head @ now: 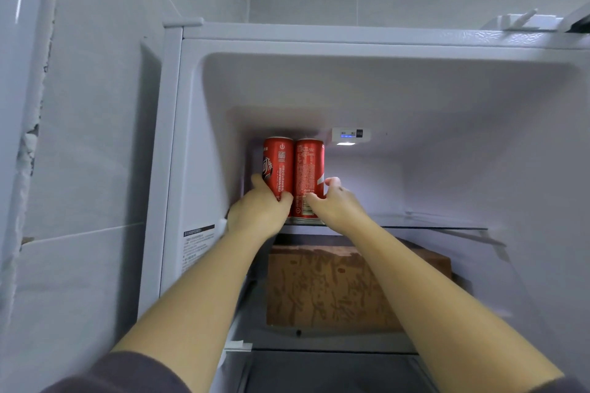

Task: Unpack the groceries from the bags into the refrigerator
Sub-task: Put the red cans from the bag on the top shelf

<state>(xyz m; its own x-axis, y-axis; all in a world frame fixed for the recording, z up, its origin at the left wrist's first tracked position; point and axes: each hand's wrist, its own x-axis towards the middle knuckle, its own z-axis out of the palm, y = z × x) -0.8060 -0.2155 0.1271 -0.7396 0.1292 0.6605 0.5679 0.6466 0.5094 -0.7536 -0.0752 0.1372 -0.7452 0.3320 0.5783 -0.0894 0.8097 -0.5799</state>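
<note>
Two red soda cans stand upright side by side at the left end of the refrigerator's top glass shelf (431,227). My left hand (257,210) grips the left can (278,163) around its lower part. My right hand (340,204) grips the right can (309,166) in the same way, with fingers on both sides of it. The cans touch each other and sit close to the left inner wall. Their bases are hidden behind my hands.
A brown cardboard box (329,287) fills the shelf below. A small control panel with a lit lamp (350,135) sits on the back wall. The open refrigerator's left frame (169,169) stands against a tiled wall (89,137).
</note>
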